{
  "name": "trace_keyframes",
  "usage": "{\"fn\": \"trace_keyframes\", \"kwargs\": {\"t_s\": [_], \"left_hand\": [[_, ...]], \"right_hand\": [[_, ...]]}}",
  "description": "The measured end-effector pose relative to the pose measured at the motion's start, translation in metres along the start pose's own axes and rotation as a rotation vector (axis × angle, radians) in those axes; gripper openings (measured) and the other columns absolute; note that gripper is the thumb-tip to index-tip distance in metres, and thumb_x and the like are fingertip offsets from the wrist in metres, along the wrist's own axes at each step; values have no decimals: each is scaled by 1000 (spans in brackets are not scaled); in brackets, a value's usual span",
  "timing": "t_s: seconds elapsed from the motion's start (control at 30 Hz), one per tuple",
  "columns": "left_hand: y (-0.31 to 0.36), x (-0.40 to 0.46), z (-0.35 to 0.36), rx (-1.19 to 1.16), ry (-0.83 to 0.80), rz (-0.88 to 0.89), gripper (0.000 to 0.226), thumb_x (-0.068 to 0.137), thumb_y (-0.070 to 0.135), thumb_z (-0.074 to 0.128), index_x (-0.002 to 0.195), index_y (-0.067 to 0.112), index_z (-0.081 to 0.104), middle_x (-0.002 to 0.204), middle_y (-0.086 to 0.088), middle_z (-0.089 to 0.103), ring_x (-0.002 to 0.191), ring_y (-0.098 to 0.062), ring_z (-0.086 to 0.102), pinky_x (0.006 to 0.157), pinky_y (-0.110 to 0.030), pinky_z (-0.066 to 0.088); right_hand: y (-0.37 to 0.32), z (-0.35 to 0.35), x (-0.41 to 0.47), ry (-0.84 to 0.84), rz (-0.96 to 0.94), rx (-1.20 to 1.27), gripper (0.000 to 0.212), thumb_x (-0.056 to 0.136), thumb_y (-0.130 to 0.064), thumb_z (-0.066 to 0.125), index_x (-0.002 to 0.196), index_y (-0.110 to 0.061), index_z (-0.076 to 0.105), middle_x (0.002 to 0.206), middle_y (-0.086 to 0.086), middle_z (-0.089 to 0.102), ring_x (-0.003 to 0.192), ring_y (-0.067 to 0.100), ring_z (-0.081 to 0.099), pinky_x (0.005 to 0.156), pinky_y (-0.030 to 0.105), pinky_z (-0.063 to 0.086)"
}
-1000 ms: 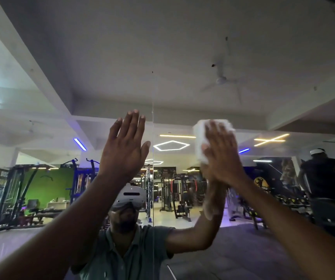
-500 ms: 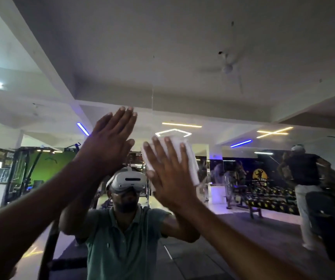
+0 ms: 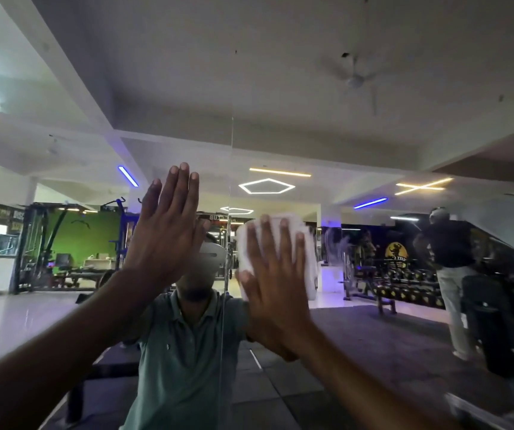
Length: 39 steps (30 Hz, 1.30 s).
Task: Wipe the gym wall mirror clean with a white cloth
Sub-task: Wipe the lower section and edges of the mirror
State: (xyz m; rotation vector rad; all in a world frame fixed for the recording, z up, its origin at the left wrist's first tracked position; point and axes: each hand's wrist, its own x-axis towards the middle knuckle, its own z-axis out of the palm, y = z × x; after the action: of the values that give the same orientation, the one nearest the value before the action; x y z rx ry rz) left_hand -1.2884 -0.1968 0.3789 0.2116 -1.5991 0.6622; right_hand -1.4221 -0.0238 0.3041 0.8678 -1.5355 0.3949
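Folded white cloth, edges blurred, pressed flat to mirror under spread right hand; left hand flat, empty.

White ceiling overhead with a ceiling fan, blades blurred. Pentagon-shaped light glowed white; a smaller one hung below it. Blue light strips sat left and right, a yellow crossed pair further right. Green wall panel stood behind a dark cable machine at left. Dumbbell rack ran along the dark right wall under a yellow logo. A person in dark top and light trousers stood at far right, back turned. Floor pale at left, dark mats at right.
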Motion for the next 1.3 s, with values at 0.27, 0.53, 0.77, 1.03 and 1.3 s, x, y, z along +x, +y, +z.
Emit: {"fn": "trace_keyframes", "kwargs": {"t_s": [0.27,0.53,0.77,1.03,1.3], "left_hand": [[-16,-4,4,35,27,81,73,108,45,29,165,0,19,174,-20,12,163,-32,10,129,-55,18],[-15,-5,6,24,53,69,72,109,43,30,165,-1,19,173,-21,14,162,-33,12,127,-57,21],[-14,-6,6,-13,46,67,72,109,42,29,165,-1,17,174,-20,11,163,-32,9,128,-56,19],[-22,-2,5,-65,13,97,72,103,38,37,164,2,26,173,-17,19,162,-28,16,127,-48,17],[-62,-3,-15,19,-18,29,77,100,47,37,162,0,31,170,-22,23,158,-36,26,120,-47,19]], "right_hand": [[153,-17,37,146,483,-46,71,108,-58,14,170,-21,15,177,12,12,162,39,11,125,66,18],[-4,2,-19,-11,-51,0,69,107,-48,20,170,-25,8,178,5,0,163,37,-4,128,67,8],[134,-11,10,122,545,-39,70,109,-53,11,168,-17,21,174,14,23,159,41,23,124,68,21],[-21,-8,13,-47,-17,42,68,108,-49,16,170,-26,2,178,4,-8,163,36,-11,129,65,4],[22,-28,162,28,11,-42,70,105,-54,12,169,-26,14,177,7,12,163,37,9,128,64,9]]}}
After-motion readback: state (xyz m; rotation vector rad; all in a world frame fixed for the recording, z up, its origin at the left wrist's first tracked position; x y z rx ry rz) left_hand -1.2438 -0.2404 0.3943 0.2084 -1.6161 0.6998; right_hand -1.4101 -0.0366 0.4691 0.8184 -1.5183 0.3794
